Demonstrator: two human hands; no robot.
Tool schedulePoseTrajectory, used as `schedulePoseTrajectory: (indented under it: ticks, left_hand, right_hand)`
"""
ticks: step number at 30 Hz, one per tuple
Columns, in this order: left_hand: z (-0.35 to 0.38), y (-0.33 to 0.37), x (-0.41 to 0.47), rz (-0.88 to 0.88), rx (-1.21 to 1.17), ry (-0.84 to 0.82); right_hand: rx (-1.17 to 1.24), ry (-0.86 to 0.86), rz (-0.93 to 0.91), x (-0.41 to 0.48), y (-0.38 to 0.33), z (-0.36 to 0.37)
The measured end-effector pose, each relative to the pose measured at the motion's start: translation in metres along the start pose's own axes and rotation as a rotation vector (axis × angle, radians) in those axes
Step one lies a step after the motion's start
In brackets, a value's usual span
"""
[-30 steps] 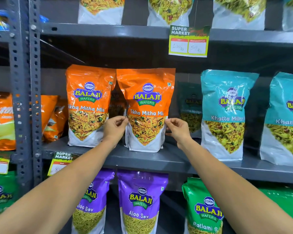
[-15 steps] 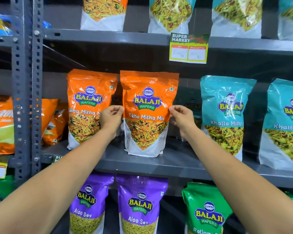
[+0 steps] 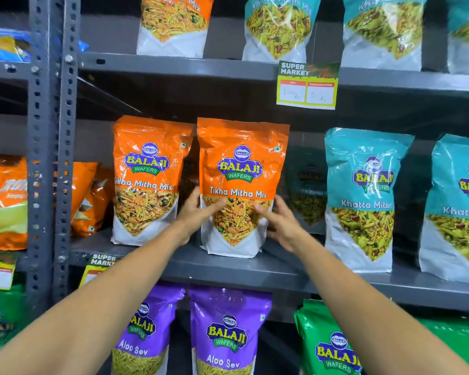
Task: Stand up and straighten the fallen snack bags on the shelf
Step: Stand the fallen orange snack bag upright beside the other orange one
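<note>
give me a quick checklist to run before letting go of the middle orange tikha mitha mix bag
1. Orange bag upright, label facing out: ok.
2. Bag base on the middle shelf: looks seated near the front edge, ok.
3. Left hand on the bag's left edge: touching, ok.
4. Right hand at the bag's right side: blurred, contact cannot tell.
5. Lined up with the neighbouring orange bag: tops roughly level, small gap between, ok.
6. Dim teal bag set back behind the row: straightness cannot tell.
</note>
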State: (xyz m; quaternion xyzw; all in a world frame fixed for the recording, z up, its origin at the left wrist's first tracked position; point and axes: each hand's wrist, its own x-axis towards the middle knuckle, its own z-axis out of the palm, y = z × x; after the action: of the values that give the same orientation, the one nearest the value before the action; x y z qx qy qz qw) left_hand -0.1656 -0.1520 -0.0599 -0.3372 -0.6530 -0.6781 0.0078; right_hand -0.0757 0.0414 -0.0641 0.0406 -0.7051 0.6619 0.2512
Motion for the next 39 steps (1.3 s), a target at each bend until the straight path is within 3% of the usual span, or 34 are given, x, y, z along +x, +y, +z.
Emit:
schedulePoseTrajectory:
  ticks: [7, 19, 25, 33, 36, 39]
  left_hand:
    - [-0.010, -0.006, 0.006, 0.015, 0.016, -0.193]
    - [-0.020, -0.007, 0.023, -0.028, -0.027, -0.300]
    - [-0.022, -0.010, 0.036, -0.145, -0.024, -0.317]
    - [-0.023, -0.009, 0.031, -0.165, -0.038, -0.336]
    - [-0.019, -0.011, 0.021, -0.086, -0.023, -0.186]
    - [-0.014, -0.021, 0.004, 0.108, -0.049, 0.236]
  right_hand:
    - [0.035, 0.005, -0.169, 0.000, 0.022, 0.006]
    - [-0.033, -0.052, -0.156, 0.009, 0.014, -0.011]
    - [-0.084, -0.042, -0.128, 0.020, 0.010, -0.009]
    - [-0.105, -0.005, -0.104, 0.008, 0.009, -0.003]
    - [-0.230, 0.100, -0.133, -0.005, 0.010, 0.000]
    - [-0.509, 0.263, -0.245, -0.028, 0.010, -0.006]
